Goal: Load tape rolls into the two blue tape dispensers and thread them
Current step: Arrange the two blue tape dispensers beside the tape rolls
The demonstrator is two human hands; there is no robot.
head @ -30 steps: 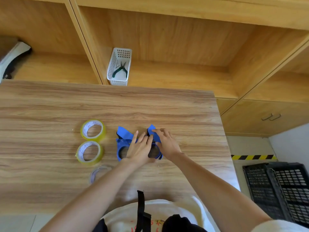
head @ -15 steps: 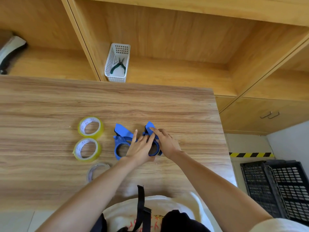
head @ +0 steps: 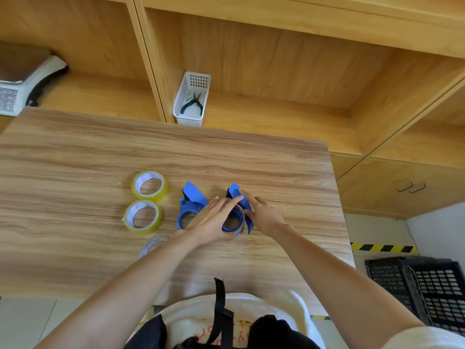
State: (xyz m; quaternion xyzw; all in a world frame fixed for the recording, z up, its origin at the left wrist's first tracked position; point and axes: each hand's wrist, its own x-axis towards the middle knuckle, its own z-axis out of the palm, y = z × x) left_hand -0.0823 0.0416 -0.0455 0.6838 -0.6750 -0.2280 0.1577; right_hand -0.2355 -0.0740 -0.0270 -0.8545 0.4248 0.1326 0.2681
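Two blue tape dispensers lie side by side on the wooden table (head: 75,152). The left dispenser (head: 189,205) shows an empty ring. The right dispenser (head: 237,212) has a clear tape roll seated in its ring. My left hand (head: 214,221) lies flat across both dispensers, fingers spread and pressing on the right one. My right hand (head: 261,212) grips the right dispenser's right side, its index finger on the raised blue flap. Two yellowish tape rolls (head: 149,185) (head: 142,217) and one clear roll (head: 152,245) lie to the left.
A white basket (head: 192,99) holding green-handled pliers stands on the shelf behind the table. A scale (head: 22,79) sits on the left shelf. Black crates (head: 422,285) stand on the floor at right, past the table's right edge.
Both hands stay on the right dispenser. My left fingers have slid a little further right over it, and the right index finger has shifted along the flap.
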